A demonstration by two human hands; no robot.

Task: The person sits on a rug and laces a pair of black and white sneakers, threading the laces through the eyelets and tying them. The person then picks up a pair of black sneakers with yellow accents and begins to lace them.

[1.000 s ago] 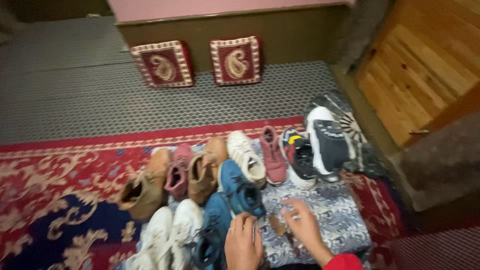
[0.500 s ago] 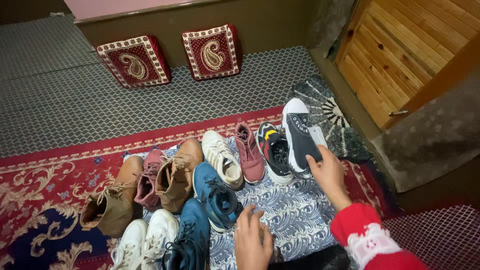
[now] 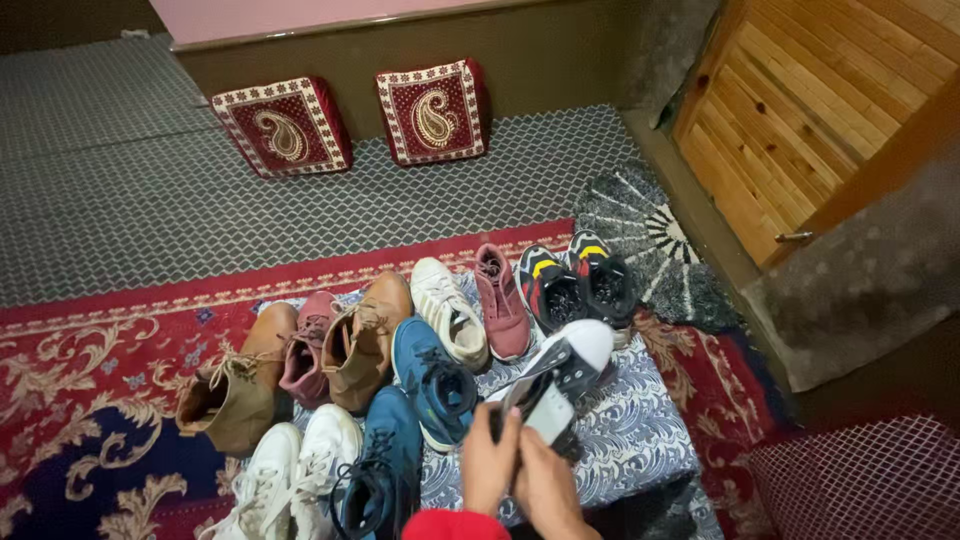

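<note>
At the near edge of the patterned cloth (image 3: 640, 440): one black canvas sneaker (image 3: 562, 378), held in both hands.
Left hand (image 3: 489, 462) and right hand (image 3: 545, 487) close around its heel end; the long axis runs away and rightward, white toe cap far. Beyond: blue sneakers (image 3: 432, 385), then the row with a maroon shoe (image 3: 500, 305).

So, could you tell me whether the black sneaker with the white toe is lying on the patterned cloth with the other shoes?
No, both hands hold the black sneaker lifted above the patterned cloth.
</note>
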